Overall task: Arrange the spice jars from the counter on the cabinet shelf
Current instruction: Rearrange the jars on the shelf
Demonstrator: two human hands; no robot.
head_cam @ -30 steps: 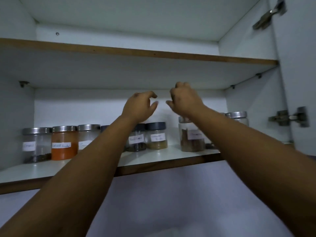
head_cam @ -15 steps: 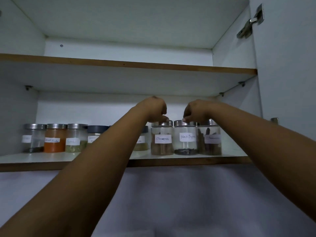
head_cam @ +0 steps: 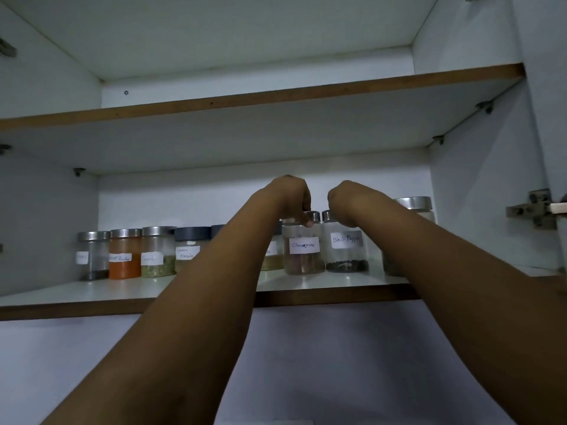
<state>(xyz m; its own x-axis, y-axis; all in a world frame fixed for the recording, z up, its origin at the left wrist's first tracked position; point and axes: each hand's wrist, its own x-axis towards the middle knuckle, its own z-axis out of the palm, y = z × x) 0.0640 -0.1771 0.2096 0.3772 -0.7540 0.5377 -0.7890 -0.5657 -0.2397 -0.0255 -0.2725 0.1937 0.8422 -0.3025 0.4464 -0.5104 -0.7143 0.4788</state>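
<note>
Several labelled spice jars stand in a row on the lower cabinet shelf [head_cam: 92,297]. My left hand [head_cam: 291,199] grips the metal lid of the cinnamon jar [head_cam: 303,256]. My right hand [head_cam: 346,204] grips the lid of the black pepper jar [head_cam: 346,253] right beside it. Both jars rest upright on the shelf and nearly touch. Another steel-lidded jar [head_cam: 412,204] stands further right, mostly hidden behind my right forearm. To the left stand an orange powder jar [head_cam: 124,256], a green-spice jar [head_cam: 157,256] and a dark-lidded masala jar [head_cam: 190,250].
The upper shelf [head_cam: 276,96] spans the cabinet above the jars. The open cabinet door with its hinge [head_cam: 534,210] is at the right. My forearms hide jars in the middle of the row. Bare shelf surface shows in front of the left jars.
Both hands came down from the air onto the jar lids and now hold the cinnamon and black pepper jars. My view shifted left and nearer; the two jars stay side by side.
</note>
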